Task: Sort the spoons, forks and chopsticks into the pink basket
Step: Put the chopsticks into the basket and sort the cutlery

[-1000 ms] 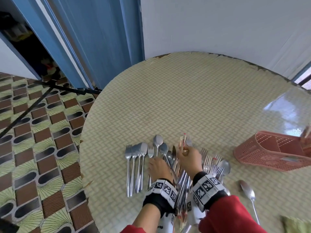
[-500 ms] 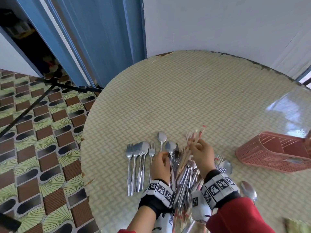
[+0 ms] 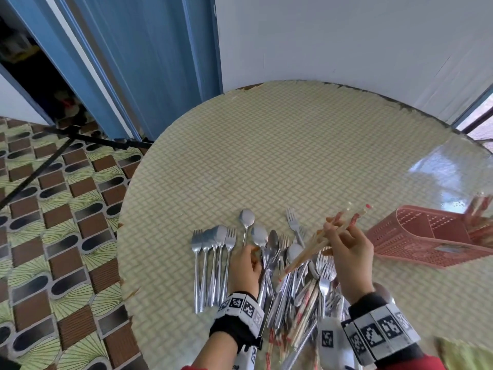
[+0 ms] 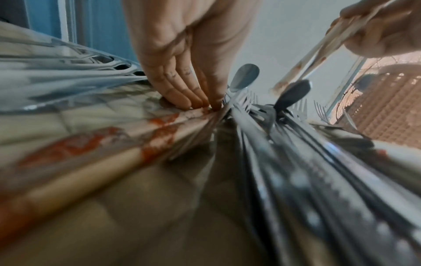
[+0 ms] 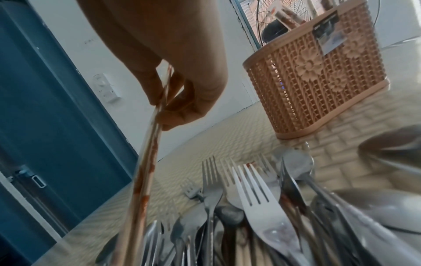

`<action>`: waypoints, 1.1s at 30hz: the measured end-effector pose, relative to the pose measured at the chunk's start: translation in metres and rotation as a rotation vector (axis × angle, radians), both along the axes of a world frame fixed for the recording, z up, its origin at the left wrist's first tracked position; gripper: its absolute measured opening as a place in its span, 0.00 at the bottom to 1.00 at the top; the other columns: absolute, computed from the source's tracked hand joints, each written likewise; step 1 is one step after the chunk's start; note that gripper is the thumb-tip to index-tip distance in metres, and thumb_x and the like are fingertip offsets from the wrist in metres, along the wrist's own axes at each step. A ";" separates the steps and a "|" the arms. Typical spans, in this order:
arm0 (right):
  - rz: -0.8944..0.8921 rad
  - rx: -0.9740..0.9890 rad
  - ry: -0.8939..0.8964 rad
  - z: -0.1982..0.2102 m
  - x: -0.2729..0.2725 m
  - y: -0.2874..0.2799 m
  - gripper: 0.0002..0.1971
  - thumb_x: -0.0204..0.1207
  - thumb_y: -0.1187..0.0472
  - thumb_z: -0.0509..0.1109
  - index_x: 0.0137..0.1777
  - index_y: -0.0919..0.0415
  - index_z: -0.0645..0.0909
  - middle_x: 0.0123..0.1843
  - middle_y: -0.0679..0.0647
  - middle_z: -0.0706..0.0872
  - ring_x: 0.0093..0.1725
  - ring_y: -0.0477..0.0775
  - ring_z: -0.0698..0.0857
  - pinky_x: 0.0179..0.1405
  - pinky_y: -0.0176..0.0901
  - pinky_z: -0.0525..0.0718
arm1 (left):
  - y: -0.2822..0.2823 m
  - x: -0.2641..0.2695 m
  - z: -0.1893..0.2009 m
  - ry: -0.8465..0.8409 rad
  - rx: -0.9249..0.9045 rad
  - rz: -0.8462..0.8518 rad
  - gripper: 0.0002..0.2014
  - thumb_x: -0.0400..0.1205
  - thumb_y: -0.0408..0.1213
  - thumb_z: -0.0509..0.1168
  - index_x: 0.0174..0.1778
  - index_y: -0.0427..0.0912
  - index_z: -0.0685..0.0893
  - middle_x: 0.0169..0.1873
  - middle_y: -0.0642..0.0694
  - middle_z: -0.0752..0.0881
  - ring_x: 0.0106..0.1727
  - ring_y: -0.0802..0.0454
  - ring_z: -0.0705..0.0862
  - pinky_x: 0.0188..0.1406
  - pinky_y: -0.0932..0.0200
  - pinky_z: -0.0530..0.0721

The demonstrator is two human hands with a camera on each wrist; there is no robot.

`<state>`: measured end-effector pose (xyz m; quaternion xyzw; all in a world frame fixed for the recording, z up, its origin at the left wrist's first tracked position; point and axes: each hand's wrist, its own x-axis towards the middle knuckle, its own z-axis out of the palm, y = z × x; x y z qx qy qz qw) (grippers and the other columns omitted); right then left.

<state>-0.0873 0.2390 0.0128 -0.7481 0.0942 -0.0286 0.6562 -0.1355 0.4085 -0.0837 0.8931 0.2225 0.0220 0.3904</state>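
A heap of steel forks and spoons (image 3: 296, 265) (image 5: 255, 201) with pale, red-patterned chopsticks mixed in lies near the table's front edge. My right hand (image 3: 346, 247) (image 5: 173, 100) pinches a pair of chopsticks (image 3: 325, 239) (image 5: 148, 171) (image 4: 318, 54) and holds them slanted above the heap. My left hand (image 3: 244, 265) (image 4: 193, 97) presses its straight fingertips on the cutlery at the heap's left side, next to a chopstick (image 4: 127, 144). The pink basket (image 3: 426, 236) (image 5: 316, 82) stands to the right, with several chopsticks in its far compartment.
A neat row of forks and spoons (image 3: 213, 263) lies left of the heap. The round table (image 3: 293, 156) has a woven-pattern cover; its edge drops to a tiled floor (image 3: 53, 236) on the left. A blue door (image 3: 146, 62) and a white wall stand behind. A fan shows behind the basket.
My right hand has lifted the pair of chopsticks out of the heap and carried it up and to the right, toward the basket. My left hand has stayed on the heap.
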 end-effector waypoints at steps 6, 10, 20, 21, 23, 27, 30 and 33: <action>-0.008 0.035 -0.037 0.009 -0.009 -0.013 0.02 0.77 0.58 0.70 0.45 0.56 0.82 0.40 0.62 0.89 0.39 0.59 0.88 0.40 0.51 0.87 | 0.002 0.009 0.011 0.126 0.039 0.014 0.22 0.74 0.32 0.71 0.61 0.43 0.72 0.48 0.47 0.83 0.49 0.51 0.83 0.50 0.59 0.81; 0.039 0.039 -0.022 0.006 -0.016 -0.016 0.05 0.77 0.59 0.69 0.51 0.53 0.82 0.43 0.60 0.89 0.44 0.58 0.88 0.51 0.57 0.85 | 0.005 0.007 0.014 0.063 -0.074 0.059 0.17 0.74 0.30 0.70 0.57 0.41 0.77 0.38 0.49 0.83 0.39 0.55 0.81 0.38 0.68 0.76; 0.038 0.167 0.007 0.009 -0.034 -0.021 0.10 0.83 0.61 0.59 0.61 0.56 0.78 0.37 0.51 0.77 0.36 0.53 0.75 0.37 0.48 0.78 | 0.027 -0.009 0.035 -0.123 -0.321 0.186 0.07 0.79 0.33 0.66 0.51 0.38 0.77 0.37 0.46 0.81 0.34 0.53 0.79 0.32 0.67 0.76; 0.041 0.173 0.008 0.009 -0.037 -0.022 0.10 0.83 0.60 0.59 0.60 0.56 0.78 0.37 0.50 0.77 0.36 0.52 0.75 0.36 0.46 0.77 | 0.025 -0.015 0.034 -0.083 -0.307 0.142 0.09 0.78 0.34 0.67 0.52 0.38 0.76 0.38 0.47 0.82 0.34 0.55 0.80 0.31 0.69 0.76; 0.047 0.181 0.010 0.009 -0.042 -0.024 0.10 0.83 0.60 0.60 0.60 0.54 0.78 0.36 0.48 0.77 0.36 0.49 0.75 0.37 0.42 0.77 | 0.019 -0.026 0.027 -0.017 -0.283 0.062 0.14 0.77 0.32 0.68 0.57 0.42 0.75 0.40 0.50 0.83 0.35 0.61 0.80 0.29 0.75 0.75; 0.055 0.194 0.018 0.011 -0.056 -0.028 0.07 0.82 0.61 0.60 0.56 0.54 0.79 0.35 0.52 0.77 0.29 0.49 0.76 0.29 0.43 0.79 | 0.004 -0.038 0.018 -0.008 -0.231 0.028 0.19 0.75 0.26 0.68 0.60 0.42 0.74 0.35 0.55 0.81 0.35 0.66 0.79 0.35 0.76 0.80; 0.049 0.205 0.030 0.011 -0.065 -0.033 0.07 0.82 0.61 0.61 0.56 0.58 0.78 0.34 0.52 0.77 0.26 0.45 0.76 0.27 0.39 0.80 | -0.004 -0.040 0.016 -0.015 -0.179 0.035 0.20 0.76 0.26 0.69 0.62 0.42 0.74 0.38 0.52 0.82 0.37 0.61 0.81 0.38 0.73 0.79; 0.036 0.226 0.047 0.009 -0.072 -0.039 0.06 0.82 0.63 0.61 0.55 0.62 0.76 0.33 0.54 0.74 0.27 0.49 0.74 0.25 0.35 0.79 | -0.010 -0.041 0.017 -0.009 -0.145 0.035 0.23 0.76 0.27 0.67 0.66 0.43 0.72 0.36 0.51 0.82 0.37 0.54 0.83 0.39 0.65 0.81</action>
